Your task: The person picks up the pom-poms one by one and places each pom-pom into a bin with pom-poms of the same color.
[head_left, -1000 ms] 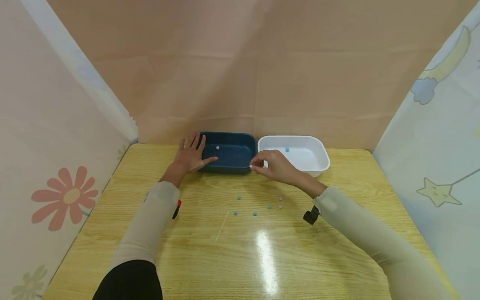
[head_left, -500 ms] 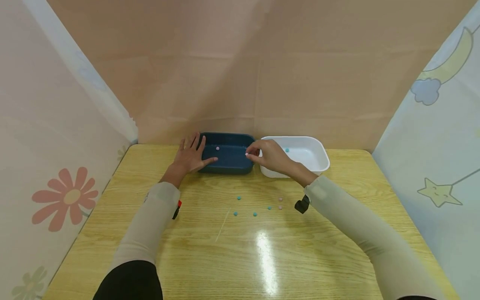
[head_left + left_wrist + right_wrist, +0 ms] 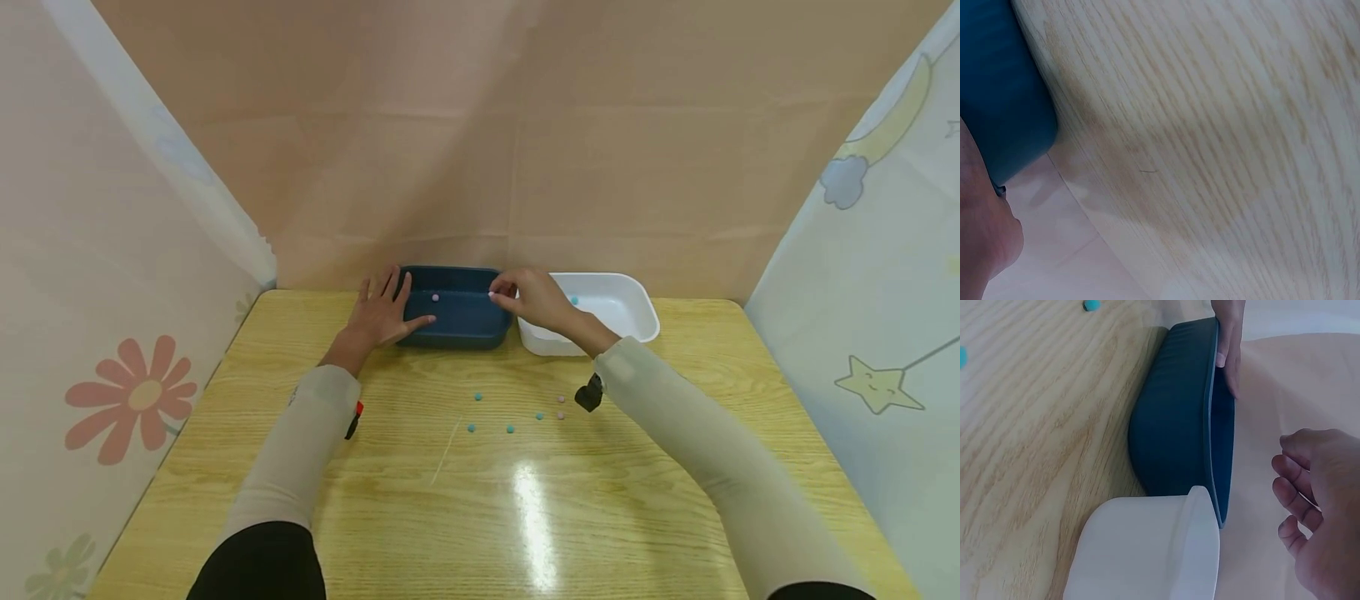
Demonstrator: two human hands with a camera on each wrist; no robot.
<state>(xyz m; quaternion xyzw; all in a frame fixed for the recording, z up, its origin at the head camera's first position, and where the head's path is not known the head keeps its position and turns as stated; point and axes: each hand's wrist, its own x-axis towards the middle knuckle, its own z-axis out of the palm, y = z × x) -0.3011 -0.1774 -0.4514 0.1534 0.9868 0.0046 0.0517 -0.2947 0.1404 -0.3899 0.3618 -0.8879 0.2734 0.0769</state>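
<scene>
My left hand (image 3: 375,317) rests with spread fingers on the left end of a dark blue plastic tray (image 3: 461,323). Between thumb and index finger, my right hand (image 3: 542,300) pinches a small pink ball (image 3: 491,293) above the tray's right end. Inside that tray lies another pink ball (image 3: 435,297). From the right wrist view, my right hand (image 3: 1329,481) is higher than the rims, but its fingers hide the ball. Close beside the blue tray stands a white tray (image 3: 626,308) with a turquoise ball (image 3: 574,300) in it, partly behind my right hand.
Several turquoise balls, one of them a turquoise ball (image 3: 510,429) near the middle, lie on the wooden table (image 3: 405,517) in front of the trays. Two pink balls, including a nearer pink ball (image 3: 560,415), lie to their right. A brown backdrop (image 3: 450,150) rises behind.
With the pink ball pinched, my right hand has moved up and slightly left, from the blue tray's front right corner to above its right end. My left hand has stayed in place.
</scene>
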